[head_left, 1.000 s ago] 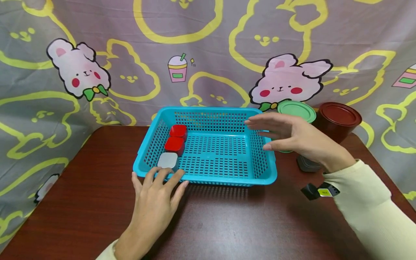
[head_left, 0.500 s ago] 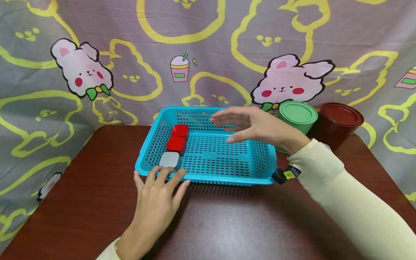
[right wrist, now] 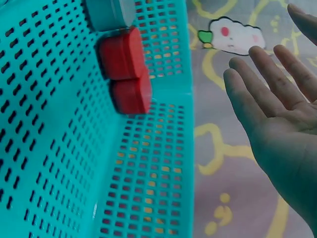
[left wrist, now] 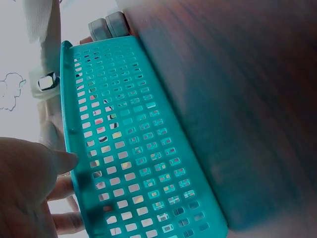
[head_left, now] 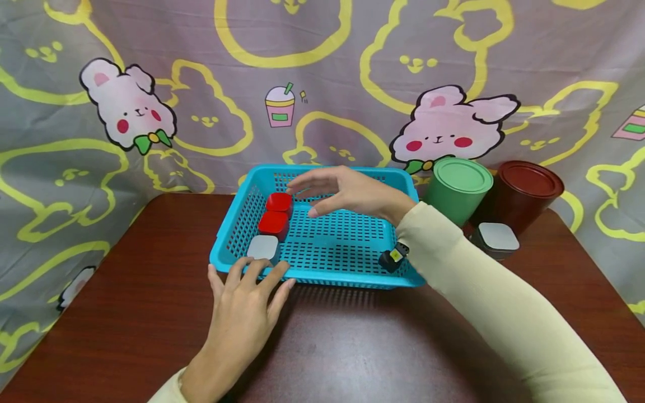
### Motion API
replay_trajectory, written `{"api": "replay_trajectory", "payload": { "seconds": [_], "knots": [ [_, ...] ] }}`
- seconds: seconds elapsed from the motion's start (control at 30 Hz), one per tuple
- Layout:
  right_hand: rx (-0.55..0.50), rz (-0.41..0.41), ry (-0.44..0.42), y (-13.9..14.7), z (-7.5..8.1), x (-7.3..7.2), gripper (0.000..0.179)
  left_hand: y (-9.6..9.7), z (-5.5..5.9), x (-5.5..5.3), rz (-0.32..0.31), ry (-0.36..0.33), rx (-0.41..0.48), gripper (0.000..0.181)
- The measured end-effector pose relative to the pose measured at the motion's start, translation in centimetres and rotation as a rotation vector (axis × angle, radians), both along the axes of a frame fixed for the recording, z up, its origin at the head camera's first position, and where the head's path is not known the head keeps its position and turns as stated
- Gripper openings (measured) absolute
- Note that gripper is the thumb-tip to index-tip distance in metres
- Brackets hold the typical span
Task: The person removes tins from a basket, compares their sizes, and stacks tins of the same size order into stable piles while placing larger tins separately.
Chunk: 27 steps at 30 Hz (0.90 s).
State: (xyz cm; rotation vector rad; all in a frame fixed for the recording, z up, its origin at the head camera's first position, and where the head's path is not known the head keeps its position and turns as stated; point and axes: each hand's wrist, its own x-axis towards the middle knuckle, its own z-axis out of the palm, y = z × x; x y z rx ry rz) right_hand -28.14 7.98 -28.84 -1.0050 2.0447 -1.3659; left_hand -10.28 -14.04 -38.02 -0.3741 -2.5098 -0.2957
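A blue plastic basket with slotted walls stands on the table. Two small square red boxes sit in line along its left wall. Nearer the front is a similar box with a pale grey top. My left hand holds the front rim at the left corner; the left wrist view shows the thumb on the outer side and fingers behind the rim. Above the basket hovers my right hand, fingers extended, thumb apart, holding nothing. Its fingertips are close to the rear red box, and the palm looks bare.
Right of the basket stand a green lidded can and a dark red lidded can. In front of them is a dark box with a pale top. A patterned cloth hangs behind the brown table.
My right hand has swept left from the basket's right edge to over its left half, staying empty. That uncovers the cans and pale-topped box at right. My left hand stays on the rim.
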Motion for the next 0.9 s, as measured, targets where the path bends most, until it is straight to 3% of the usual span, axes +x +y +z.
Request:
{"api": "replay_trajectory", "payload": {
  "seconds": [0.4, 0.7, 0.9],
  "knots": [
    [0.028, 0.146, -0.152, -4.2, -3.3, -1.5, 0.061, -0.1, -0.1, 0.0, 0.005, -0.001, -0.010, 0.030],
    [0.148, 0.180, -0.160, -5.8, -4.9, -1.7, 0.063, -0.2, -0.1, 0.0, 0.000, -0.002, -0.019, 0.030],
    [0.167, 0.192, -0.180, -6.2, -5.3, -1.5, 0.062, -0.1, 0.0, -0.1, 0.001, -0.012, -0.019, 0.030]
  ]
}}
